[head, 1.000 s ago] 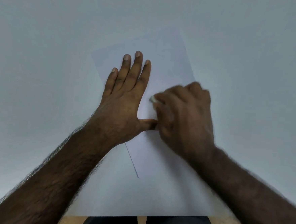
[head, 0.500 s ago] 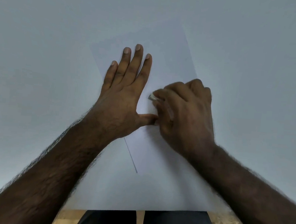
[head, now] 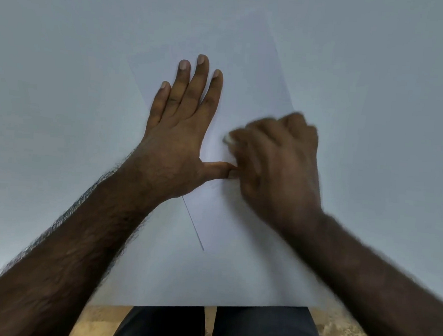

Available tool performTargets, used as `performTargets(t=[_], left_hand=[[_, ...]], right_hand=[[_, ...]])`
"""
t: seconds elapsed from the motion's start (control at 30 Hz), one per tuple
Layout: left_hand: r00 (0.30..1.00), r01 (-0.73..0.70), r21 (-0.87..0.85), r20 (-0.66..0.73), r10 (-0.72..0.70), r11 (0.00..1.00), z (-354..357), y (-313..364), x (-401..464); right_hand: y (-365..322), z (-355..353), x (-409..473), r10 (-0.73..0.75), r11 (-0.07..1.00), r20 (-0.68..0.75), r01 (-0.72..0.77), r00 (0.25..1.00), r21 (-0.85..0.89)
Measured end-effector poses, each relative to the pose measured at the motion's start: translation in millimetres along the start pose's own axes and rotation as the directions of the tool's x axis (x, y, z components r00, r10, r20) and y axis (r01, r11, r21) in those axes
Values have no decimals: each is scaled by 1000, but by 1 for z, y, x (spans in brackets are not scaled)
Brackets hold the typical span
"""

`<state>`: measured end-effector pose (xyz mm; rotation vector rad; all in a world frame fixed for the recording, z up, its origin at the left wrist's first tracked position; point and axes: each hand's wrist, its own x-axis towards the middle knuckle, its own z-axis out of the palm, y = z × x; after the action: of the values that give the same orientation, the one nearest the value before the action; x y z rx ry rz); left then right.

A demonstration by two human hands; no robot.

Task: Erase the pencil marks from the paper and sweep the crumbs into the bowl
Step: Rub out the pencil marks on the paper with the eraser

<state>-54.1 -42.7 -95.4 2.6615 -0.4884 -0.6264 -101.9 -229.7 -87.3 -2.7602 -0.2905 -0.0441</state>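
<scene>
Now the right hand [head: 275, 166] blurs again, eraser [head: 227, 139] still pinched.

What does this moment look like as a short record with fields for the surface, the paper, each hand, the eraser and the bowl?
surface: pale table
paper: white sheet, flat, angled on the table
pencil mark: thin line near the left wrist
left hand: flat, fingers straight, pressing the sheet
right hand: curled, blurred, gripping the eraser
eraser: only a small pale tip shows
bowl: not in view
</scene>
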Motion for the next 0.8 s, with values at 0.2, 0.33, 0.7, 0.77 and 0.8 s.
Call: performTargets(t=[0.2, 0.33, 0.7, 0.77, 0.8], left_hand=[[1000, -4, 23, 12, 3, 1000, 0, -1, 1], [1000, -2, 35, 21, 2, 999, 1, -2, 3], [1000, -2, 20, 28, 2, 1000, -3, 2, 1], [1000, -3, 27, 30, 2, 1000, -2, 1, 2], [1000, -2, 32, 31, 1, 999, -2, 1, 2]], right_hand=[[19, 1, 40, 52, 995, -117, -61, 992, -76], [32, 6, 69, 124, 988, -194, -139, 973, -63], [21, -4, 13, 51, 997, -86, -56, 995, -47], [34, -2, 43, 99, 991, -157, -112, 983, -74], [38, -1, 53, 122, 988, -176, -136, 977, -74]])
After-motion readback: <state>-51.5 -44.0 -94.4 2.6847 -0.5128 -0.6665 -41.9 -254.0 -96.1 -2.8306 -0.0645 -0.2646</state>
